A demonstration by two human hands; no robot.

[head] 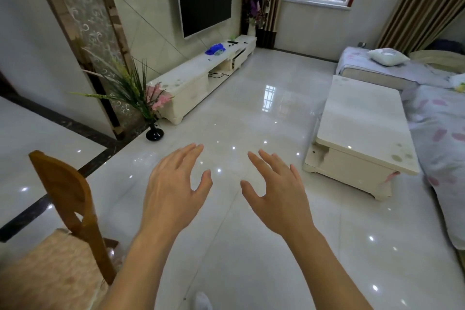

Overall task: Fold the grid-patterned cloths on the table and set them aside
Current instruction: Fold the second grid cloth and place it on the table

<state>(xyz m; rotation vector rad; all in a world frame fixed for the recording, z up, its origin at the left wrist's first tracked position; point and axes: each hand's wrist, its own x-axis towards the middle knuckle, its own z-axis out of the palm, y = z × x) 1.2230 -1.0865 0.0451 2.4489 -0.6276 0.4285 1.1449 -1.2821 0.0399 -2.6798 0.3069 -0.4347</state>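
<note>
Table [362, 118], one; two hands: left hand [171, 191], right hand [279, 196], fingers spread.

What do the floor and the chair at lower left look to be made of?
Floor: likely glazed ceramic or polished stone tile; it mirrors the window and lamp spots, with thin joints. Chair: varnished wood back, warm brown with a sheen; the seat looks like woven or padded fabric.

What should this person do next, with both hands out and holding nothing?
Probably turn to look for the cloths. Both the left hand and the right hand are open over bare floor, and no grid-patterned cloth shows on the coffee table or anywhere else in view.
</note>
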